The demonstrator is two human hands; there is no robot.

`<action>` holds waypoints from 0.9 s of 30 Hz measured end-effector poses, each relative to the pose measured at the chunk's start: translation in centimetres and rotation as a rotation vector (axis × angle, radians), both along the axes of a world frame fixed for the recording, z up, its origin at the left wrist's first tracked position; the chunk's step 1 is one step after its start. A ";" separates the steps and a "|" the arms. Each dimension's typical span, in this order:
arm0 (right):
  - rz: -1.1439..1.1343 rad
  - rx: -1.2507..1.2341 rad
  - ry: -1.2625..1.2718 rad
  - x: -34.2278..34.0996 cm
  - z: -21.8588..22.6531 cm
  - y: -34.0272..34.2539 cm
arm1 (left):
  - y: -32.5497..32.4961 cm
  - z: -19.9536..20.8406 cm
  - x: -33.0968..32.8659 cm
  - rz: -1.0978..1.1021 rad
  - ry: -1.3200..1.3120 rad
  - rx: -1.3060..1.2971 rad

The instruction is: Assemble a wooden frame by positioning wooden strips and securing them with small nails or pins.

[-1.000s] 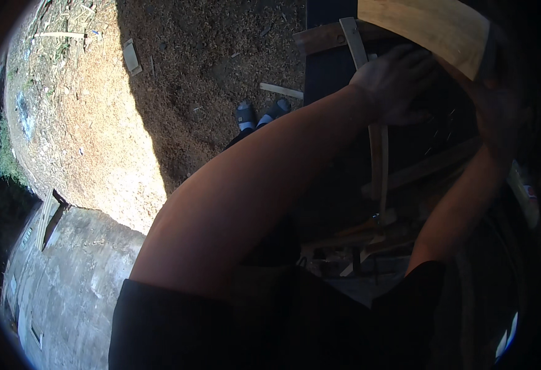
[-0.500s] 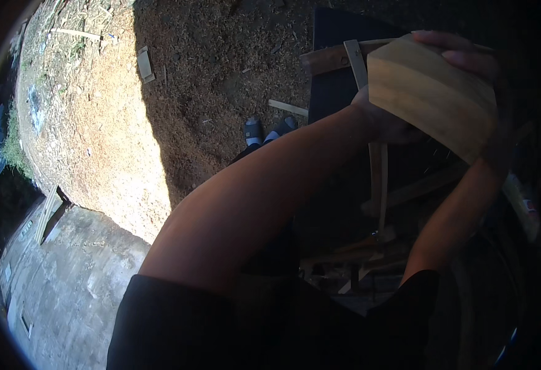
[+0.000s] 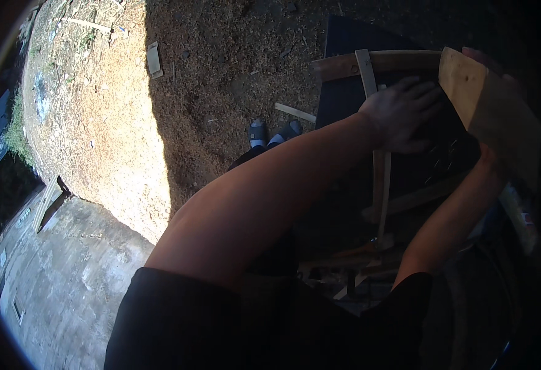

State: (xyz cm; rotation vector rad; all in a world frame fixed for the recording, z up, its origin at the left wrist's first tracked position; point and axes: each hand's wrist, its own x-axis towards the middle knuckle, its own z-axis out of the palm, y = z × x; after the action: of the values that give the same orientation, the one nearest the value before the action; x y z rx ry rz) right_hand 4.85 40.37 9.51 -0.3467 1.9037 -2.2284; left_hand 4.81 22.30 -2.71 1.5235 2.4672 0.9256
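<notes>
A pale wooden board point(image 3: 499, 108) with cut, angled edges is tilted up at the right. My right hand point(image 3: 491, 61) grips it; the fingertips show past its far edge, while the board hides most of the palm. Apart from the board, my left hand point(image 3: 404, 115) is open with fingers spread, holding nothing. It hovers over or rests on a dark flat surface point(image 3: 344, 98); which one I cannot tell. Close to it, a pale wooden strip point(image 3: 365, 73) crosses a reddish-brown strip point(image 3: 403, 60). Light specks hang in the air below the board.
Wood shavings cover the ground point(image 3: 221, 80), with a loose slat point(image 3: 295, 112) near my feet point(image 3: 275, 132). A concrete slab point(image 3: 79, 265) lies at the lower left. Further wooden pieces point(image 3: 415, 198) lie in deep shade between my arms.
My left hand has let go of the board and now spreads open beside it. My right hand has moved the board rightward and turned it to a steeper tilt.
</notes>
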 end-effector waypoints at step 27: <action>-0.259 0.675 0.158 -0.7 0.7 0.0 | -0.5 -0.2 -0.1 0.007 0.026 0.002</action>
State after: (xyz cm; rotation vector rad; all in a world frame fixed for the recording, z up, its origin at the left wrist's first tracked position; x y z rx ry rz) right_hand 4.17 40.34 10.18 -0.1726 2.7600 -1.5633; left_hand 4.70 21.83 -2.92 1.5379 2.4922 0.9152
